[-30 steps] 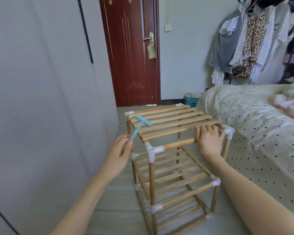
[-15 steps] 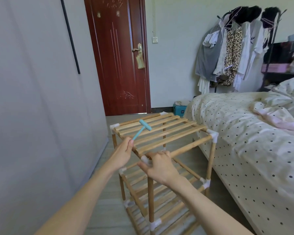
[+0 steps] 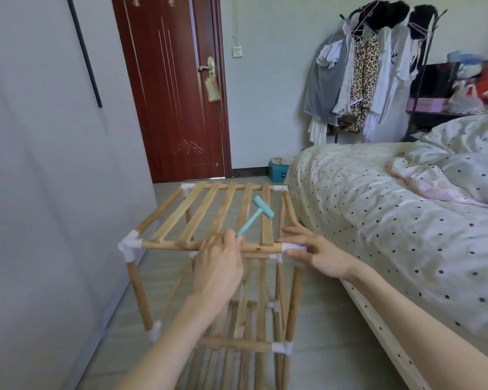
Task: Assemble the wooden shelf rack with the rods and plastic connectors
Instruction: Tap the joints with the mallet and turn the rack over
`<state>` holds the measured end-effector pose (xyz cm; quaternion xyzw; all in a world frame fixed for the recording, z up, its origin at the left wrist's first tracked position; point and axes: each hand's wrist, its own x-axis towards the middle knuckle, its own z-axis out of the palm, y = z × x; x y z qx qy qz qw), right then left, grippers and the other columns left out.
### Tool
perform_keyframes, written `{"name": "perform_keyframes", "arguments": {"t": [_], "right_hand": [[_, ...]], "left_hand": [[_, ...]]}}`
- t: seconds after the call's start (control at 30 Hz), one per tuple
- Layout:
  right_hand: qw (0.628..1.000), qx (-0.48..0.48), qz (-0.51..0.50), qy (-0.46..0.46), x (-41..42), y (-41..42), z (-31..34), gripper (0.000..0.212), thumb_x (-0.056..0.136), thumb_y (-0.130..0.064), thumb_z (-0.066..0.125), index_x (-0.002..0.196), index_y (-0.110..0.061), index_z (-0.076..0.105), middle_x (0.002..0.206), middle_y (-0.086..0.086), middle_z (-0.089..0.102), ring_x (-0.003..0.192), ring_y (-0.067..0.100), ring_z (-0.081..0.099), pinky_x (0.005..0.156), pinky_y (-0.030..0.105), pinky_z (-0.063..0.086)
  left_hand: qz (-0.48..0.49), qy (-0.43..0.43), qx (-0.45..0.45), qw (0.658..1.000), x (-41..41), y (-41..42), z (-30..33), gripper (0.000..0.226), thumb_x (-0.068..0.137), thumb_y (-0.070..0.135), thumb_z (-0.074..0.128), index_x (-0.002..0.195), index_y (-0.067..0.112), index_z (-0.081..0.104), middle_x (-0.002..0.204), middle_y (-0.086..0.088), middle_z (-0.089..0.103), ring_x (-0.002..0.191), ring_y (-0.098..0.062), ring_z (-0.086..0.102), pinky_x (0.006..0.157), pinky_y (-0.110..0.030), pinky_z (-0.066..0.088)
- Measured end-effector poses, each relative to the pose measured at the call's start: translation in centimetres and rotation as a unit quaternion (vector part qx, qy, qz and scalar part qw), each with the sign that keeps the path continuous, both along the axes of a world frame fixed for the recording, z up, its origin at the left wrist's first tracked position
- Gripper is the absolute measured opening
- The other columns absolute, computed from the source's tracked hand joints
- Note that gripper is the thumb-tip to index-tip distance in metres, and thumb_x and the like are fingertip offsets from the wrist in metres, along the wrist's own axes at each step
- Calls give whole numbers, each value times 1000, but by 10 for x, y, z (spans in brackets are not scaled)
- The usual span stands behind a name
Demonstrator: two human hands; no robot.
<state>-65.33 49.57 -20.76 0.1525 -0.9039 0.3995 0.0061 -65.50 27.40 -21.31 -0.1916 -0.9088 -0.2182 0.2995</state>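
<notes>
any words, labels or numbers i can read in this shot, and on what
No text can be read.
Small teal box on the floor by the bed: a mark on its front, too blurred to read.
Pale tag hanging from the dark red door's handle: no legible writing.

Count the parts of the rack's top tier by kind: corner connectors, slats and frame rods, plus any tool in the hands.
White plastic corner connectors: 4
Flat wooden slats: 5
Round wooden frame rods: 4
Small teal plastic hammer, held by the left hand: 1
Total: 14
</notes>
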Motion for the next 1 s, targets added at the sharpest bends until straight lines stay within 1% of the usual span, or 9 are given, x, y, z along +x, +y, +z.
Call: {"name": "perform_keyframes", "arguments": {"t": [0.17, 0.27, 0.3, 0.37, 0.57, 0.7, 0.83, 0.93, 1.0], "right_hand": [[970, -116, -208, 45, -9, -14, -15, 49, 92, -28, 58, 138, -15, 45, 134, 0, 52, 125, 18, 49, 99, 26, 39], [919, -130, -354, 110, -3, -37, -26, 23, 94, -25, 53, 109, -8, 58, 109, 8, 62, 95, 19, 58, 81, 33, 46], [915, -156, -349, 128, 4, -46, -27, 14, 94, -22, 51, 91, -12, 60, 94, 6, 63, 82, 16, 56, 72, 31, 44], [930, -208, -277, 120, 18, -62, -29, 23, 94, -20, 49, 74, -17, 60, 72, -3, 62, 66, 8, 56, 62, 26, 44], [913, -354, -182, 85, 34, -84, -4, 25, 93, -26, 55, 80, -10, 67, 63, -4, 59, 56, 3, 53, 54, 18, 44], [911, -362, -172, 100, 32, -83, 1, 28, 90, -22, 60, 72, -1, 62, 59, 1, 52, 52, 3, 47, 53, 16, 41], [892, -403, -188, 82, 28, -77, -1, 22, 96, -18, 49, 80, -4, 55, 68, 4, 55, 63, 11, 54, 60, 20, 47], [859, -470, -203, 25, 26, -66, -6, 22, 102, -24, 33, 92, -12, 48, 65, 4, 58, 60, 21, 62, 56, 29, 52], [872, -421, -251, 16, 25, -59, -13, 25, 102, -26, 29, 92, -15, 49, 57, 1, 48, 47, 16, 49, 46, 27, 44]], "left_hand": [[-8, -38, -27, 999, 0, 0, 9, 26, 101, 30, 28, 97, 16, 50, 79, 5, 45, 74, -16, 49, 61, -25, 34], [-56, -77, 38, 995, -3, -5, 14, 26, 100, 27, 33, 103, 13, 55, 100, 7, 44, 87, -8, 49, 72, -17, 33], [-68, -81, 53, 993, -3, -7, 15, 26, 100, 27, 36, 104, 12, 56, 104, 8, 43, 87, -4, 47, 74, -14, 32], [-81, -89, 60, 991, -1, -8, 16, 24, 99, 27, 38, 103, 13, 57, 104, 7, 44, 87, -3, 46, 76, -16, 37], [-74, -72, -14, 995, 4, -2, 8, 24, 97, 31, 44, 103, 15, 60, 113, 3, 52, 125, -15, 36, 106, -34, 30], [-94, -56, -12, 994, 8, 4, 7, 24, 96, 34, 44, 102, 18, 60, 114, 5, 54, 123, -11, 38, 100, -22, 28], [-99, -35, -26, 994, 9, 4, 8, 35, 98, 39, 34, 116, 23, 60, 125, 7, 52, 132, -13, 34, 112, -36, 17], [-12, -62, -58, 996, 0, -11, 5, 45, 99, 42, 25, 139, 26, 38, 147, 6, 32, 143, -16, 11, 112, -44, -10], [47, -65, -137, 987, -6, -22, -3, 52, 100, 43, 26, 146, 22, 23, 150, 0, 29, 143, -21, 13, 114, -43, -11]]}}
